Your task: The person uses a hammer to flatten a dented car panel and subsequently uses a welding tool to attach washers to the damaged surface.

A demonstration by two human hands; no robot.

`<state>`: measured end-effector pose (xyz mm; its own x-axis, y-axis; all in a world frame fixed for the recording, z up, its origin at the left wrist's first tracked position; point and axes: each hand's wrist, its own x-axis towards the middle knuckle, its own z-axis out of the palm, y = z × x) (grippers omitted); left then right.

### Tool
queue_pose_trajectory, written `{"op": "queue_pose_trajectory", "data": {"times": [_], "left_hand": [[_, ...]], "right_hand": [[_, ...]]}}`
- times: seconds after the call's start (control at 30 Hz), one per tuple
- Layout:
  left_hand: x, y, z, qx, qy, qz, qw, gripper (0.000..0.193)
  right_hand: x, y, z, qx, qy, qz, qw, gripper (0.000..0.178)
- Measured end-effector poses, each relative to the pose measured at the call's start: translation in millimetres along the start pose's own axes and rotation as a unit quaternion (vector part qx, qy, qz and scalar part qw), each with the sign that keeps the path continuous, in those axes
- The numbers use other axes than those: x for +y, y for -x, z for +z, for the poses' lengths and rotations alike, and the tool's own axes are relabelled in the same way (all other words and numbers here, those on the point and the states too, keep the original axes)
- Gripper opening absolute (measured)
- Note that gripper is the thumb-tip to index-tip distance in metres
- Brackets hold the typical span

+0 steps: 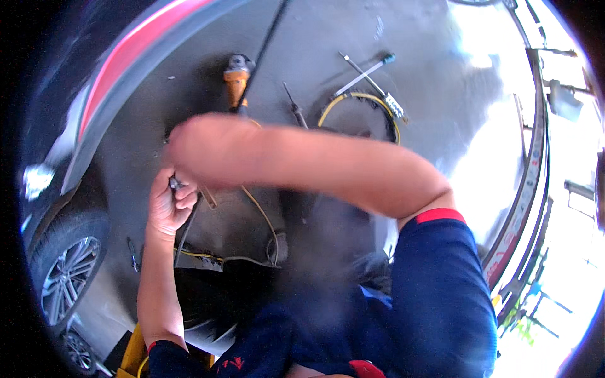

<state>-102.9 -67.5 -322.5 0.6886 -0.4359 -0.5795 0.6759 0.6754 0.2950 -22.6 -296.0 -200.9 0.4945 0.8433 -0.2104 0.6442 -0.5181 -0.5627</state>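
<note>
My left hand [170,208] is raised on the left with its fingers curled around a small shiny metal piece [175,183]. Across from the right comes my right forearm, and my right hand [205,148] lies over and beside the left one. Motion blurs the right hand, so its fingers and anything in them cannot be made out. Just below the two hands a short tan strip [208,199] shows; which hand it belongs to, if either, is hidden. Beyond the hands an orange angle grinder [236,79] rests on the grey floor.
A dark car with a red strip [126,57] and a wheel [69,277] stands on the left. Farther off lie a yellow hose [324,113], a slim dark-handled tool [295,107], and two crossed rods [365,74]. A thin black cord [268,41] crosses the top.
</note>
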Motion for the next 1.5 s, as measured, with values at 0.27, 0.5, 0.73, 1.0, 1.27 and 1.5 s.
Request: {"op": "queue_pose_trajectory", "data": {"times": [0.27, 0.5, 0.73, 1.0, 1.27, 1.5], "left_hand": [[-11, 3, -1, 0.017, -0.156, 0.010, 0.988, 0.022], [-11, 5, 18, 0.108, -0.223, -0.005, 0.969, 0.025], [-17, -8, 70, 0.141, -0.243, 0.001, 0.960, 0.018], [-7, 8, 85, 0.140, -0.250, 0.052, 0.957, 0.022], [12, 5, 119, 0.108, -0.237, 0.043, 0.964, 0.034], [27, 35, 135, 0.114, -0.179, 0.178, 0.961, 0.020]], "right_hand": [[255, 282, 109, -0.042, 0.014, 0.525, 0.850, 0.032], [267, 352, 257, 0.021, 0.169, 0.283, 0.944, 0.046], [286, 327, 260, -0.044, 0.239, 0.202, 0.949, 0.025], [252, 331, 124, -0.241, 0.092, 0.163, 0.952, 0.067], [169, 303, 3, 0.089, -0.211, 0.117, 0.966, 0.052], [92, 174, -52, 0.280, -0.112, -0.140, 0.943, 0.033]]}}
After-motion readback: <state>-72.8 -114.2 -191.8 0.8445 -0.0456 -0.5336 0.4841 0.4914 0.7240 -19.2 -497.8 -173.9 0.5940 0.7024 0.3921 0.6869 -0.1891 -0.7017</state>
